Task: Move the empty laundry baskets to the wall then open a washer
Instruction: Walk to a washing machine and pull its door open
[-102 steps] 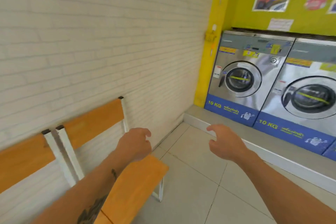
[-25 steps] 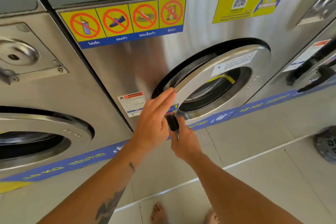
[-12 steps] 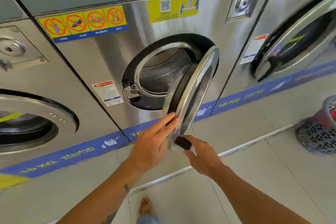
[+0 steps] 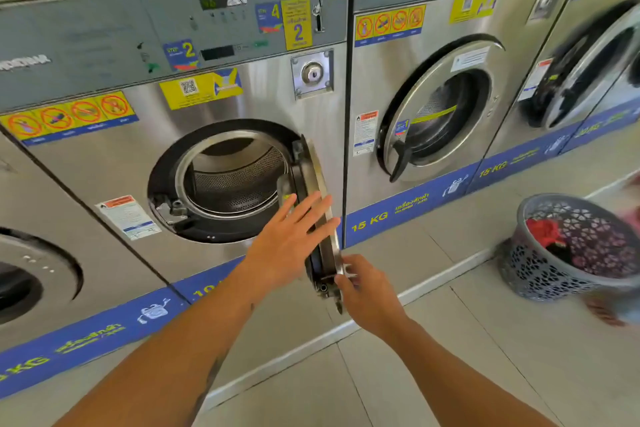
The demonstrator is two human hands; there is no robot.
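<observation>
A steel washer (image 4: 104, 163) fills the middle of the head view, with its drum (image 4: 239, 177) exposed. Its round door (image 4: 320, 191) is swung out to the right and is seen nearly edge-on. My left hand (image 4: 289, 243) lies flat with fingers spread against the inner side of the door. My right hand (image 4: 367, 291) grips the door's lower edge at the handle. No empty laundry basket is in view.
A closed 15 kg washer (image 4: 440, 107) stands to the right, another blurred one (image 4: 588, 69) beyond it, and part of one at the far left (image 4: 31, 274). A grey perforated basket (image 4: 554, 274) with clothes inside sits on the tiled floor (image 4: 450, 357) at right. A raised ledge (image 4: 408, 291) runs under the machines.
The washer door has swung further open to the right, to nearly edge-on. My left hand went from its rim to flat on its inner side; the view shifted right.
</observation>
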